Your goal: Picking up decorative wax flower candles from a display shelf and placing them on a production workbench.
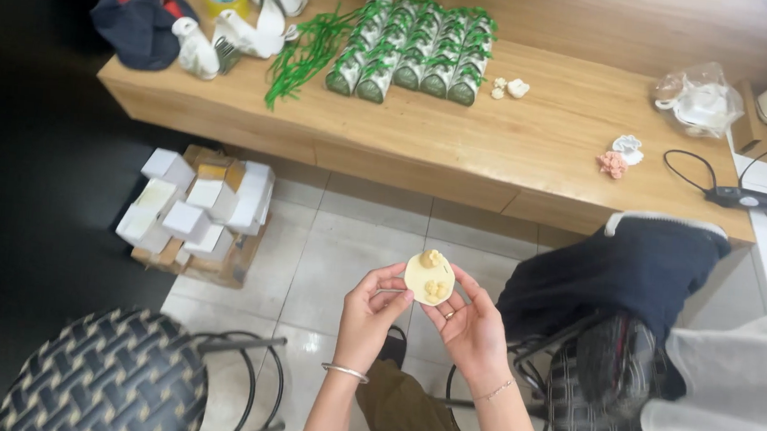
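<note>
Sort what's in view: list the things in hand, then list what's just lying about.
In hand:
- cream disc with small yellowish lumps, held between left hand and right hand

Lying about:
- green-wrapped packets on the wooden counter
- loose green strips
- white boxes on the floor
- glue gun
- woven stool
- dark jacket

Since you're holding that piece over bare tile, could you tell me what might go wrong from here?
1. The cream disc is pinched only by fingertips of the left hand and right hand; a slip could drop it onto the tile floor.
2. Its small raised clusters sit near the thumbs and might get pressed or knocked off.
</note>
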